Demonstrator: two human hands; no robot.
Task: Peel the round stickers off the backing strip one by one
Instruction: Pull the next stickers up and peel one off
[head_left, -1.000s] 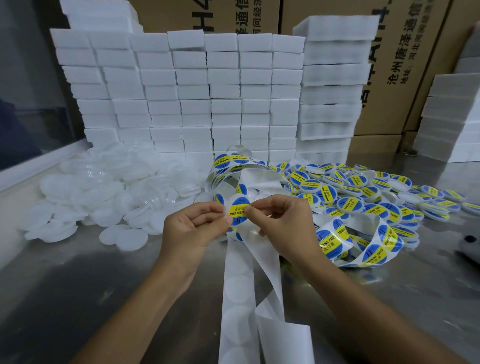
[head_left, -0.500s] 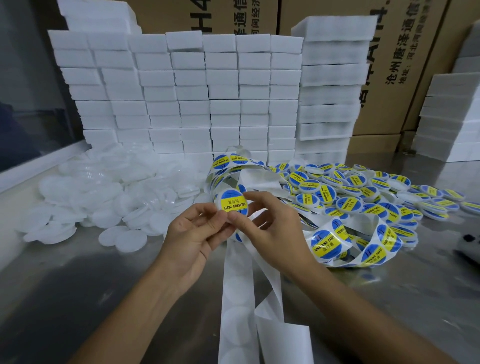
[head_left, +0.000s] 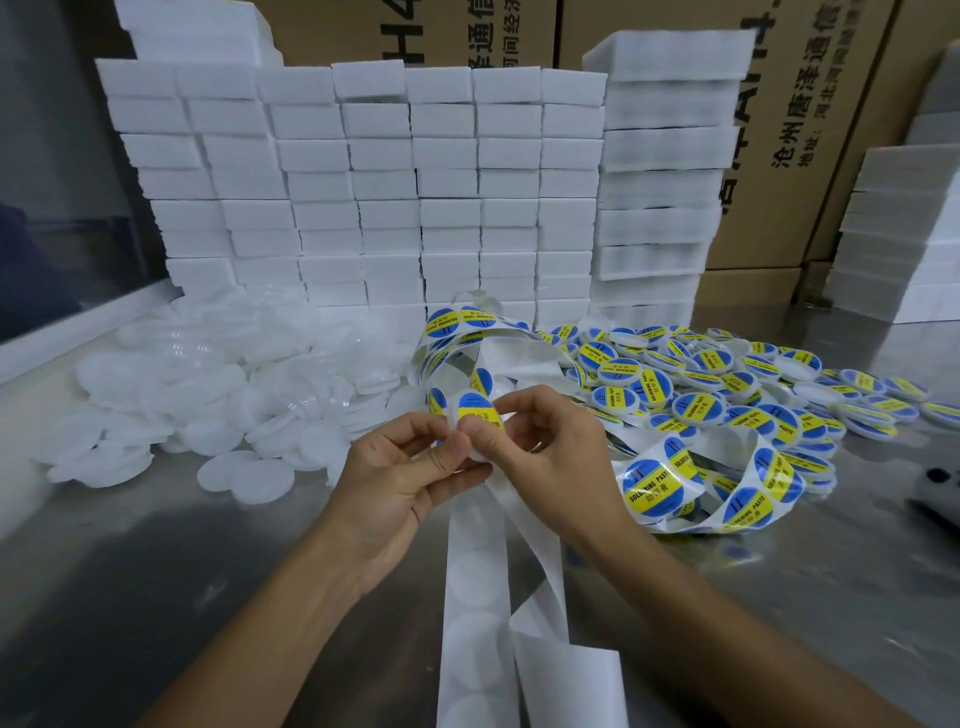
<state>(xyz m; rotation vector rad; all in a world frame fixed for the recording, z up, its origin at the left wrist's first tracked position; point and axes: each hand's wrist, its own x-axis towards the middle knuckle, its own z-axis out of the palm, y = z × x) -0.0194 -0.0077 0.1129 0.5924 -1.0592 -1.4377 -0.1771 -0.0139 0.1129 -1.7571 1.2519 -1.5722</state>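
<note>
A white backing strip (head_left: 470, 587) hangs from my hands toward me, with bare round marks where stickers were. Its far part (head_left: 660, 480) loops over the steel table and still carries blue and yellow round stickers. One such round sticker (head_left: 475, 408) stands up between my two hands. My left hand (head_left: 410, 467) pinches the strip just below it with thumb and fingers. My right hand (head_left: 545, 447) pinches the sticker's lower edge, thumb against thumb. Which layer each fingertip touches is hidden.
A heap of plain white plastic lids (head_left: 208, 395) lies to the left. Lids with stickers on them (head_left: 727, 389) are piled at the right. Stacked white foam blocks (head_left: 363, 197) wall off the back, with cardboard cartons (head_left: 810, 130) behind. A dark object (head_left: 935, 488) sits at the right edge.
The sticker has risen from between my fingertips and now stands above them. Both hands have stayed together at the table's middle, with the strip still hanging below.
</note>
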